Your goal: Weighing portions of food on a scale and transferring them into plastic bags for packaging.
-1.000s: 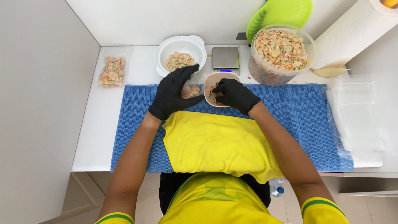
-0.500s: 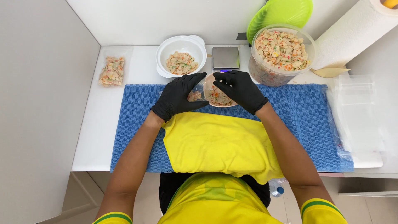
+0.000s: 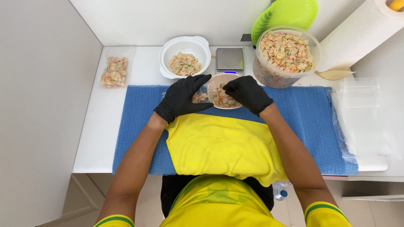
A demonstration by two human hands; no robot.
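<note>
Black nitrile gloves on both hands. Left hand pinches a small clear plastic bag with a few pale shell-shaped snack pieces in it, right at the left rim of the small pink round bowl. Right hand curls over the bowl's right rim, fingers closed down into the pieces; whether it grips the rim or a pinch of pieces, cannot tell.

Bowl sits on the far edge of the blue ribbed mat, just in front of the small grey digital scale.

Handling, my read: bag is thin film, floppy, slippery under gloves, so hold it at the mouth, both lips. Pieces look light and brittle, likely to crush if squeezed. Bowl is stiff and light, so it could tip if pushed at the rim.

Around the bowl: white handled bowl of the same pieces back-left, filled sealed bag far left, big clear tub close back-right. Open mat on both sides; yellow cloth in front. Stack of clear empty bags far right, near the table edge.
</note>
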